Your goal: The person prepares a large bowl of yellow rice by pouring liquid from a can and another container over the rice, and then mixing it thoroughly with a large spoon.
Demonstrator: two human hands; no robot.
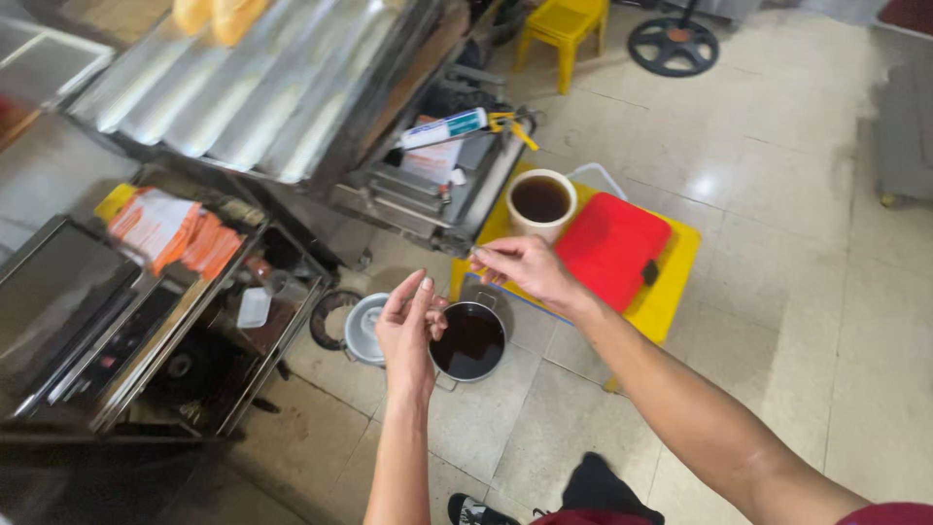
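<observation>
My left hand (pixel 408 326) hovers open, fingers stretched upward, just left of a small metal pot (pixel 471 342) of dark liquid that stands on the tiled floor. My right hand (pixel 525 269) is above the pot's far rim with fingertips pinched together; I cannot make out anything between them. Behind it a white round container (pixel 541 202) of dark liquid and a red flat board (pixel 610 248) rest on a yellow stool (pixel 671 292). A metal lid (pixel 362 329) lies on the floor left of the pot.
A steel rack with corrugated baking trays (pixel 243 87) and a lower metal shelf (pixel 185 321) fill the left. A tube of sealant (pixel 442 128) lies on a metal machine. A second yellow stool (pixel 564 29) and a black round stand base (pixel 673 44) are at the back.
</observation>
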